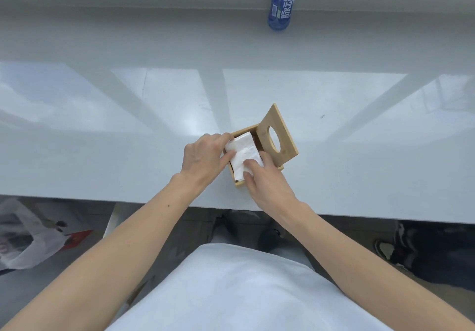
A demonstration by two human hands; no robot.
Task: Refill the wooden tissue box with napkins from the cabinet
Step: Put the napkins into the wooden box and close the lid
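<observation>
A small wooden tissue box (280, 168) stands on the white counter (128, 138) near its front edge. Its lid (279, 135), with an oval hole, is swung up and leans to the right. A stack of white napkins (244, 154) lies in the box opening, slightly askew and sticking up above the rim. My left hand (203, 157) grips the stack's left edge with thumb and fingers. My right hand (267, 179) presses on the stack's near right corner with its fingertips.
A blue drink bottle (282, 2) stands at the back of the counter by the wall. Below the counter edge, a plastic bag (30, 238) lies on the floor at left, and dark shoes (401, 248) are at right.
</observation>
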